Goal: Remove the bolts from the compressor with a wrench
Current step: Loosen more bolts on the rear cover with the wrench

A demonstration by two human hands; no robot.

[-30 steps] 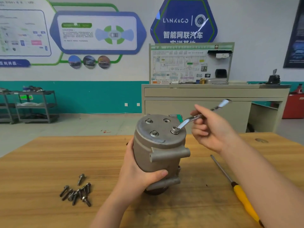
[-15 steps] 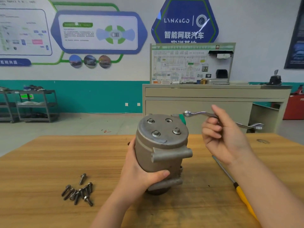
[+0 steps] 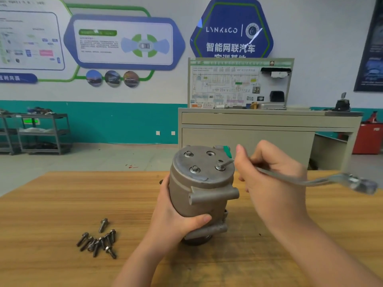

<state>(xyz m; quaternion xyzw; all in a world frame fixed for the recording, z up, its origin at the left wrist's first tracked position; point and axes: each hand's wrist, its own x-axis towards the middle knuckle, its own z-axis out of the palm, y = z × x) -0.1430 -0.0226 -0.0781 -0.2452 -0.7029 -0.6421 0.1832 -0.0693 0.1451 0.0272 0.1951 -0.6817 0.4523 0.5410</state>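
Both hands are at work near the middle of the frame. The left hand [image 3: 176, 216] wraps around the lower side of the compressor [image 3: 202, 189], thumb across its front, holding it upright on the wooden table [image 3: 62, 204]. The right hand [image 3: 269, 183], just right of the compressor, has its fingers curled round the shaft of the wrench [image 3: 306, 180]. One end of the wrench sits at the right-hand bolt [image 3: 220, 165] on the compressor's top face, while the other end sticks out toward the right edge of the frame, blurred. Whether the near end is fully seated on the bolt head I cannot tell.

Two more bolts stand in the top face: one at the upper left [image 3: 188, 154] and one at the lower middle [image 3: 194, 169]. An empty threaded hole [image 3: 211, 154] shows at the upper right of that face, and a green tag [image 3: 227, 151] pokes up behind the rim.

A pile of loose bolts [image 3: 97, 241] lies on the table in the lower left of the frame, well apart from the compressor. Behind the table, a grey cabinet [image 3: 259, 125] carries a wiring diagram board [image 3: 238, 83], and metal shelving carts [image 3: 41, 133] stand against the teal-banded wall at the left.
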